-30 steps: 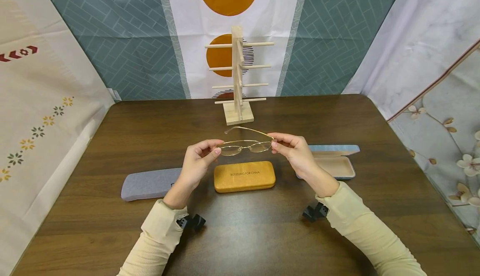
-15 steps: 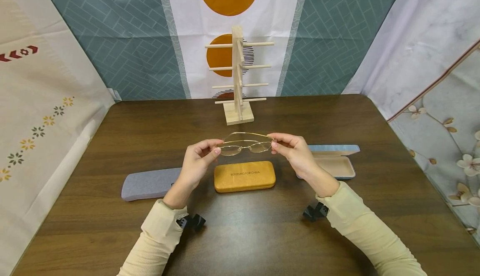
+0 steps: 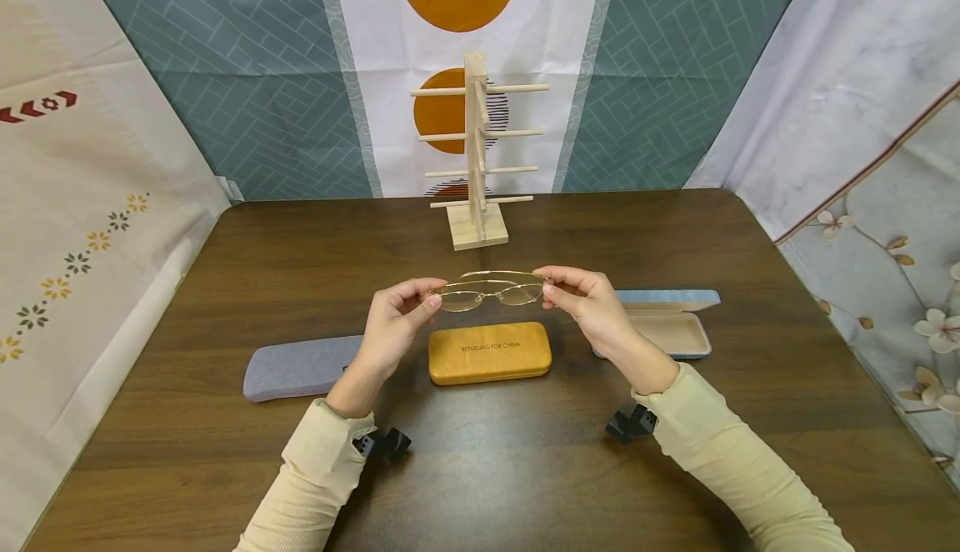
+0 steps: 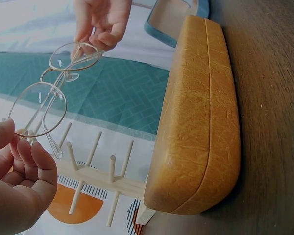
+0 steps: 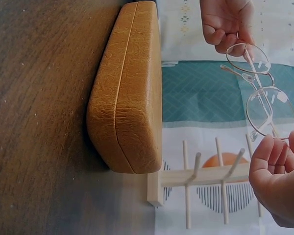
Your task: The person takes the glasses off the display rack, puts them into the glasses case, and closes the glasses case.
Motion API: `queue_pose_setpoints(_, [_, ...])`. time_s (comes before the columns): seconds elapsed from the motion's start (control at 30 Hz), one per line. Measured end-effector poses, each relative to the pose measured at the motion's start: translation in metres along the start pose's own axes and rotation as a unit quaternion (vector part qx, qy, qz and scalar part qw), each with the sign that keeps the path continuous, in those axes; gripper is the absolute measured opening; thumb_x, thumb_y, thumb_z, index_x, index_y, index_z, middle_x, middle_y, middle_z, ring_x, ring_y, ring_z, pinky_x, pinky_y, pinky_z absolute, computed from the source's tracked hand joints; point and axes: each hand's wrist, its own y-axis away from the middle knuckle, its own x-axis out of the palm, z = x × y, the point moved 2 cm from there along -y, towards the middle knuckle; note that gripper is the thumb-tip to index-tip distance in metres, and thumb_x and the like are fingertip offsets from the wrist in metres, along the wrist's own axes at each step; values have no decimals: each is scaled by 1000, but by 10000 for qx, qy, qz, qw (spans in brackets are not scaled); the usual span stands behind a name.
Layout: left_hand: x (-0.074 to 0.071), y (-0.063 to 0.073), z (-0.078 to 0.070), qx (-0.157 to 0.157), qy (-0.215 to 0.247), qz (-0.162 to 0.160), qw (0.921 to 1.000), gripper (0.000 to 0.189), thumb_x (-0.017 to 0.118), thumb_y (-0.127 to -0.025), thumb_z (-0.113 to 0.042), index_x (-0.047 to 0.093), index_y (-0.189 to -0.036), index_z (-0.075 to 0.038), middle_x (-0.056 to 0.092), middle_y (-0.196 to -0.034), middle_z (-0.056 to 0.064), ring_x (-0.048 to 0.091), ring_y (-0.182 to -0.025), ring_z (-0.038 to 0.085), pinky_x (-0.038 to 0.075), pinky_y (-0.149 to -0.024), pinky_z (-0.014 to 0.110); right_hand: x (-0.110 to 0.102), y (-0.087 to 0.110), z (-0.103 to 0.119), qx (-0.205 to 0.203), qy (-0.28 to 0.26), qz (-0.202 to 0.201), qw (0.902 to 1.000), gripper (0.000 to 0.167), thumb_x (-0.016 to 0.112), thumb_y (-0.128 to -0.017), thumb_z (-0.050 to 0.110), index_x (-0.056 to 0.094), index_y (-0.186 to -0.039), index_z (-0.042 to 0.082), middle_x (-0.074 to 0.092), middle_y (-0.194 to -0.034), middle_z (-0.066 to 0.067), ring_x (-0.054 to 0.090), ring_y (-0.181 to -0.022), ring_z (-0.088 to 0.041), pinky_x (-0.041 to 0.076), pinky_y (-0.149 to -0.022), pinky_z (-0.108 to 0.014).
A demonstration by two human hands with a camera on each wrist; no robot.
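A pair of thin gold-rimmed eyeglasses point(image 3: 460, 301) is held above the table, its temples folded across behind the lenses. My left hand point(image 3: 393, 323) pinches the left end of the frame between thumb and fingers. At the opposite end, my right hand point(image 3: 596, 308) pinches the other corner near the hinge. Both wrist views show the clear round lenses and the crossed temples of the eyeglasses point(image 4: 41, 108) point(image 5: 270, 112). Just below them lies a closed mustard-yellow glasses case point(image 3: 490, 353) with printed lettering on its lid.
A closed grey-blue glasses case point(image 3: 296, 368) lies at left, partly behind my left wrist. On the right, a light-blue case point(image 3: 671, 333) stands with its lid raised, partly covered by my right hand. Behind the eyeglasses rises a wooden rack point(image 3: 476, 143) with several pegs.
The right-hand temple of the eyeglasses has swung down and inward, now lying close behind the frame. Both hands have stayed in nearly the same place.
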Motion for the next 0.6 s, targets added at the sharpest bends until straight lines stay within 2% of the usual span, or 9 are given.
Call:
queue_pose_setpoints(0.37, [0, 0, 0, 15, 0, 9, 10000, 18, 58, -84, 9, 62, -101, 12, 51, -67, 2, 47, -62, 29, 45, -55, 20, 1, 0, 1, 101, 137, 28, 9999, 31, 49, -89, -8, 46, -118, -19, 56, -84, 1, 57, -72, -12, 50, -72, -22])
queue_pose_setpoints(0.6, [0, 0, 1, -62, 35, 0, 10000, 19, 58, -84, 8, 61, -102, 13, 52, -68, 1, 48, -60, 19, 46, -55, 20, 0, 0, 0, 110, 201, 29, 9997, 31, 49, -90, -7, 46, -117, -19, 56, -85, 1, 57, -73, -12, 50, -72, -22])
